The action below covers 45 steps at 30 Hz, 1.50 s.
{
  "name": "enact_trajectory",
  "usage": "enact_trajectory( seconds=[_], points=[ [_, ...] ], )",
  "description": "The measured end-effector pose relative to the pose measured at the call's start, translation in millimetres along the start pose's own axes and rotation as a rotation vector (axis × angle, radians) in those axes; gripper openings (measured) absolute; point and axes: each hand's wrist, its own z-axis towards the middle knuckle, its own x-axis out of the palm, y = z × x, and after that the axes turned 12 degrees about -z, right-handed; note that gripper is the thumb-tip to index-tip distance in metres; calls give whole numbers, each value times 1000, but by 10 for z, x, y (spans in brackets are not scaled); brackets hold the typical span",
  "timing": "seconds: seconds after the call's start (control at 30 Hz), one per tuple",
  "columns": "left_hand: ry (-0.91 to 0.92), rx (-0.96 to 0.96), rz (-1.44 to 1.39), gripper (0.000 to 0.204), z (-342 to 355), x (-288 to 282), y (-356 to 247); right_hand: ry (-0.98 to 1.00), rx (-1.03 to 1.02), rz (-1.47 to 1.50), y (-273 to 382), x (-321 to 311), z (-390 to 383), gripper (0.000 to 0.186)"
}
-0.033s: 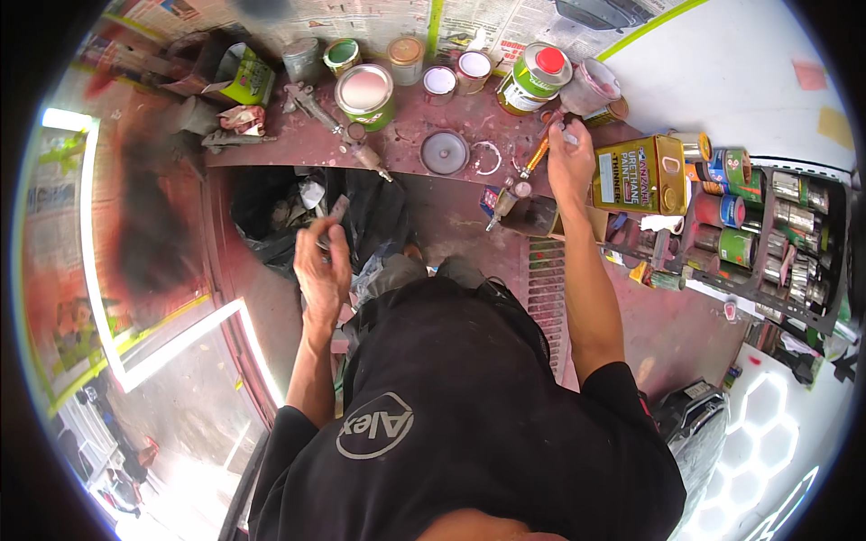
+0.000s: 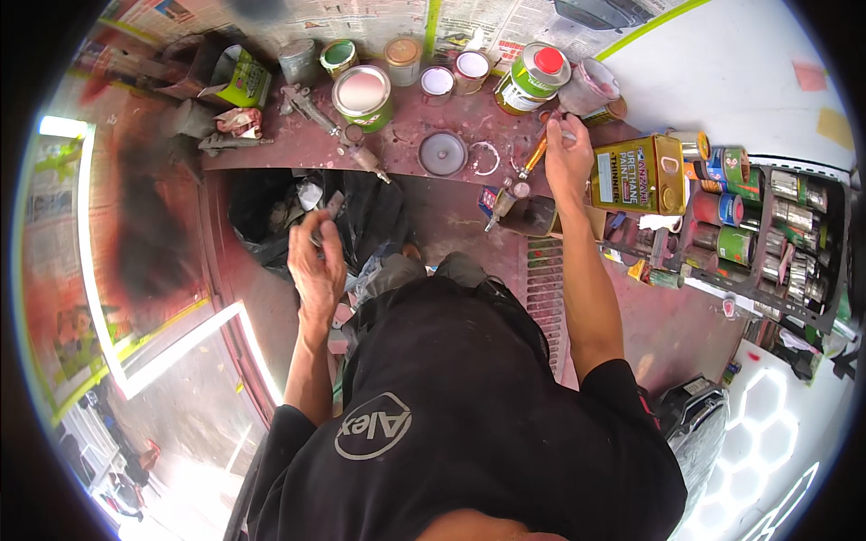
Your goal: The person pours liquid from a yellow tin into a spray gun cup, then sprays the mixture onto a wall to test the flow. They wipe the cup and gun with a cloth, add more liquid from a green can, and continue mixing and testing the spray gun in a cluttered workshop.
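Note:
My right hand is closed around the end of a spray gun with an orange handle. The gun's metal body and nozzle stick out past the bench's front edge. Over a black bin bag my left hand pinches a small flat greyish-pink piece; its kind cannot be made out. A second spray gun lies on the bench, its tip over the edge. Between the two guns sits a round grey lid.
Paint tins and a red-capped can line the back of the stained bench. On the right stand a gold thinner can and a rack of tins. A cardboard box is below the orange-handled gun.
My left hand has shifted slightly to the left, and the flat piece in it sits a little differently. My right hand stays at the orange-handled gun.

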Motion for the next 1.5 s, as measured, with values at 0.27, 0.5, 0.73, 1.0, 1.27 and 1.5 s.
enact_trajectory(
  seconds=[0.27, 0.5, 0.73, 1.0, 1.27, 1.5],
  points=[
    [-189, 29, -210, 36, 955, 91, 52, 235, -169, 11, 275, 566, -208, 31],
    [-31, -555, -708, 22, 1418, 426, 317, 393, -547, -55, 823, 1352, -410, 48],
    [12, -731, -842, 19, 1531, 937, 833, 414, -930, -241, 1286, 2101, -133, 76],
    [32, -695, -609, 30, 1745, 1056, 980, 712, -923, -433, 1435, 2386, 175, 94],
    [-48, -305, -208, 28, 1730, 1191, 1310, 816, -937, -403, 1611, 2345, 200, 100],
    [-49, -267, -175, 28, 1707, 1182, 1258, 829, -883, -330, 1665, 2382, 216, 102]
  ],
)
